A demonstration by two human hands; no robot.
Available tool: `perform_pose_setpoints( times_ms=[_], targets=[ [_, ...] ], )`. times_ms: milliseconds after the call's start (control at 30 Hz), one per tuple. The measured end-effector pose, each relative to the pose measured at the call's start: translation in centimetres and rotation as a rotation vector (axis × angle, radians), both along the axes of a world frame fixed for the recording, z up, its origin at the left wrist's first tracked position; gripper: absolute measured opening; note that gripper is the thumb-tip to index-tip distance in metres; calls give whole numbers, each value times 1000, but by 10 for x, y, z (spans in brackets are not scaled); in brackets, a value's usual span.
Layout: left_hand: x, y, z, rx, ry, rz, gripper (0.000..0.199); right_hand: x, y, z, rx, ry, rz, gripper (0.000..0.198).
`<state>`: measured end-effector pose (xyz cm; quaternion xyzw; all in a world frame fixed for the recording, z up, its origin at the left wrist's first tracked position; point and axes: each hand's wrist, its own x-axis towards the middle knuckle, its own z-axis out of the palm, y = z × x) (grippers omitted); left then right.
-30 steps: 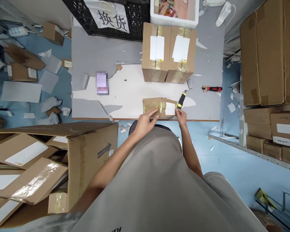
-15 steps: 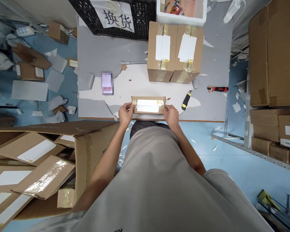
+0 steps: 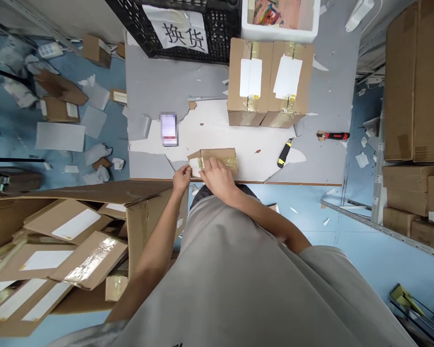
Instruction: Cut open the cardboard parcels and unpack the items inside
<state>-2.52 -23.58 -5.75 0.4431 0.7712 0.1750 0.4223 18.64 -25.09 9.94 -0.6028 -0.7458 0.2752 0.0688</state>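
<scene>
A small brown cardboard box (image 3: pixel 228 156) with clear tape lies near the front edge of the table. At its left end a white label (image 3: pixel 195 166) shows between my hands. My left hand (image 3: pixel 182 178) is closed in a pinch at that left end, by the label's edge. Over the box's near side lies my right hand (image 3: pixel 218 178), its fingers bent across the top and gripping it; the hand hides part of the box. To the right rests a black and yellow utility knife (image 3: pixel 284 153), apart from both hands.
Two taped cartons (image 3: pixel 248 79) stand behind, near a black crate (image 3: pixel 217 33) and a white foam box (image 3: pixel 280 34). A phone (image 3: pixel 169 129) lies left, a red and black knife (image 3: pixel 333 136) right. A large carton (image 3: pixel 135 241) full of parcels stands at lower left.
The small box has been turned and shifted left, so its label now shows at the left end. My right hand has moved left from the right end onto the box.
</scene>
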Motion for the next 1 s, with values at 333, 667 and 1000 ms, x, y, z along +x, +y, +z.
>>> perform_pose_setpoints(
  times_ms=[333,667,1000],
  targets=[
    [49,10,27,13,-194,-1,35,139,-16,-71,28,282,-586,21],
    [46,40,63,133,-61,-62,31,134,-18,-102,-18,483,-728,25],
    [59,119,61,258,46,-248,67,238,68,-101,248,373,-1048,73]
  ],
)
